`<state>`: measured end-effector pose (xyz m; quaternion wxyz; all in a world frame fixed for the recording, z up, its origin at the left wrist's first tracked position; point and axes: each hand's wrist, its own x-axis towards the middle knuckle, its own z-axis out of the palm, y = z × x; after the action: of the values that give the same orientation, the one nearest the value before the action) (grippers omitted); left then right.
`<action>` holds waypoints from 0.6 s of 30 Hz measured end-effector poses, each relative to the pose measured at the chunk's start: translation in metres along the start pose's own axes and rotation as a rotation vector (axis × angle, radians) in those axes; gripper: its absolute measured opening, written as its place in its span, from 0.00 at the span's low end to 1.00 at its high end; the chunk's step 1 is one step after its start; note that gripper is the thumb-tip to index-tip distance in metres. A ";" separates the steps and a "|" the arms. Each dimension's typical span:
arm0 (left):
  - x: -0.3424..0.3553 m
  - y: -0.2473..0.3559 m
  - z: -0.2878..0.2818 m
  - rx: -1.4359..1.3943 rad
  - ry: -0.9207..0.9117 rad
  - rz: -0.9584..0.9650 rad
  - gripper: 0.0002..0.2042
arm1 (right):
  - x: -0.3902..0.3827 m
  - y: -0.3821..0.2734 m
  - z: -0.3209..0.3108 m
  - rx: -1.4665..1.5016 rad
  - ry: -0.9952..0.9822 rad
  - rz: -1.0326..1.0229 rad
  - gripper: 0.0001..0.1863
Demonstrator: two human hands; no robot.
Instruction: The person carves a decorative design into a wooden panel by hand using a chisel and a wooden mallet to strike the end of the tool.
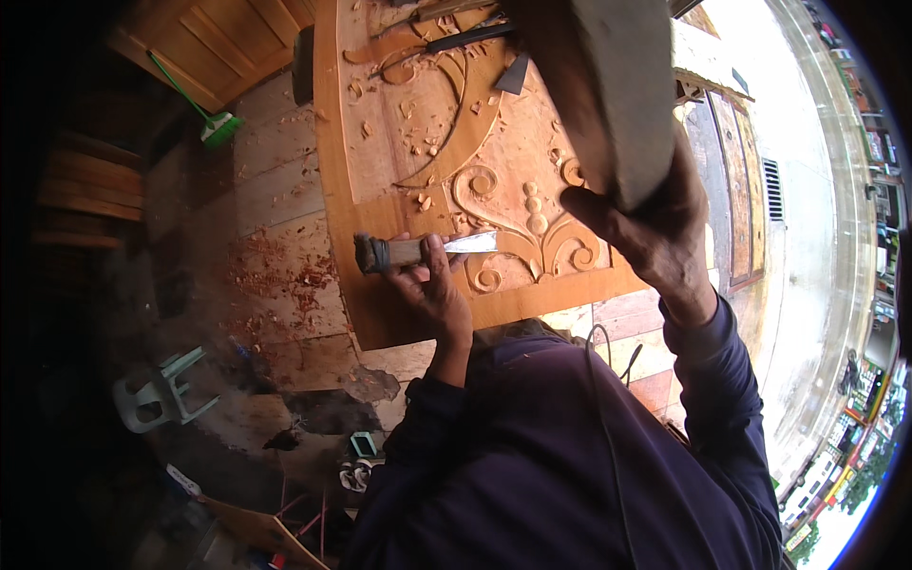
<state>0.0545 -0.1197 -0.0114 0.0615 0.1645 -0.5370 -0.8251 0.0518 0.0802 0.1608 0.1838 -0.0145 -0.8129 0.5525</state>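
Note:
My left hand is closed around a chisel with a wooden handle, dark wrapping at its butt end and a bright flat blade pointing right. It is over the lower left part of a carved wooden panel. Raised high and close to the camera, a large smooth grey-brown block is gripped at its lower end by my right hand. The block covers the panel's upper right part, and its exact kind does not show. Scrolls and leaf curves stand in relief on the panel, with wood shavings scattered over it.
A dark-handled tool and a flat dark blade lie at the panel's far end. On the left are a green broom, stacked boards and a pale plastic chair. Reddish chips litter the tiled floor. A street runs along the right.

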 end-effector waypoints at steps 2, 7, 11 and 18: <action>-0.002 0.004 0.005 0.044 0.025 -0.022 0.22 | 0.023 -0.009 0.025 0.199 -0.095 -0.132 0.48; -0.001 -0.021 -0.019 0.115 -0.081 0.196 0.23 | 0.070 -0.029 0.095 -0.228 -0.499 -0.463 0.44; -0.003 -0.014 0.003 0.072 -0.015 0.125 0.23 | 0.108 -0.022 0.121 -0.737 -0.731 -0.992 0.19; -0.005 0.000 -0.001 0.072 -0.036 0.035 0.21 | 0.110 -0.032 0.147 -0.840 -0.750 -0.867 0.12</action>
<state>0.0591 -0.1188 -0.0108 0.0605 0.1424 -0.5702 -0.8068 -0.0915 -0.0387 0.1732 0.0737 0.4318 -0.8982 0.0372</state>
